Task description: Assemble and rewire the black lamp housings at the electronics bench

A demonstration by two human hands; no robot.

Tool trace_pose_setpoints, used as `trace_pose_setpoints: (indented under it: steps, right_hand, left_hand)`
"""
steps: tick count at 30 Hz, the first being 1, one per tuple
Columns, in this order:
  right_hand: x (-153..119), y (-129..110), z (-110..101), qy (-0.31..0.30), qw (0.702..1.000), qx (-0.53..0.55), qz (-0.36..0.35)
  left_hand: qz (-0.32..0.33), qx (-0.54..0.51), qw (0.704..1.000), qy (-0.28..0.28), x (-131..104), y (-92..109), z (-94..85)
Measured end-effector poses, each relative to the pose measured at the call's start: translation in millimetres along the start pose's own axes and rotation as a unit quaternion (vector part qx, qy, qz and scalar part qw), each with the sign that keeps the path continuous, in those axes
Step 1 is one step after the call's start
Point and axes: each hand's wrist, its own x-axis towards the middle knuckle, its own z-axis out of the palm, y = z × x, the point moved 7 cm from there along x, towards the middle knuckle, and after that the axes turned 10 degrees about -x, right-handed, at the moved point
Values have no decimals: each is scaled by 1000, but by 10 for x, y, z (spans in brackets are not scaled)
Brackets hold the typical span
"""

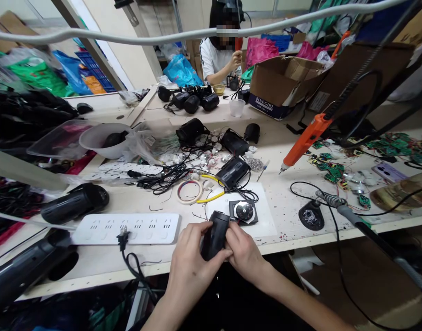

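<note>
A black cylindrical housing point(215, 234) is held between both hands at the table's front edge. My left hand point(192, 255) wraps round its left side, with the thumb across the lower part. The fingers of my right hand point(243, 248) press on its right side. Just behind it, a round black part with a silver rim point(244, 211) rests on a square black block on a white sheet point(266, 216). Farther back on the sheet lies another black housing point(233, 172) with a coiled cable.
A white power strip point(126, 228) with a black plug lies left. An orange screwdriver point(305, 140) hangs at right, above a soldering iron point(349, 214) and green circuit boards point(335, 172). Black cables and small parts cover the middle. Across the table sits a person point(219, 57) near a cardboard box point(283, 85).
</note>
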Motion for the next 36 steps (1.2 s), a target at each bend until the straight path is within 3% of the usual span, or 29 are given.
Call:
trace_pose_setpoints:
  steps: [4,7,9,12,14,16,20,25,27,32,36]
  right_hand:
    - [7,-1,17,-8,1000,15,3]
    - [17,-3,-3,-2,1000,26,0]
    - [21,-4,-32,9,999,42,-2]
    - [11,-2,-101,38,997,62,-1]
    - [-3,-7,-162,62,996,67,-5]
    - [-15,-15,-226,80,994,70,-10]
    - [-15,-32,-338,99,992,76,-20]
    - [-2,-74,-334,82,987,134,-38]
    - [-3,-59,-313,81,984,159,-16]
    - [15,2,-330,94,969,222,57]
    - [34,23,-406,84,973,203,68]
  left_hand:
    - [-47,-68,997,-5,-2,-112,54]
    - [-109,-156,981,24,-1,-239,56]
    - [-177,-241,952,65,2,-363,33]
    - [-283,-352,882,133,-20,-533,13]
    - [-323,-400,843,158,-42,-587,33]
    - [-337,-417,829,158,-58,-603,72]
    - [-324,-337,877,113,-71,-606,146]
    - [-222,-261,939,15,34,-465,222]
    - [-202,-250,947,-26,67,-408,238]
    - [-236,-240,933,-130,61,-358,276]
    - [-209,-214,945,-135,99,-293,262]
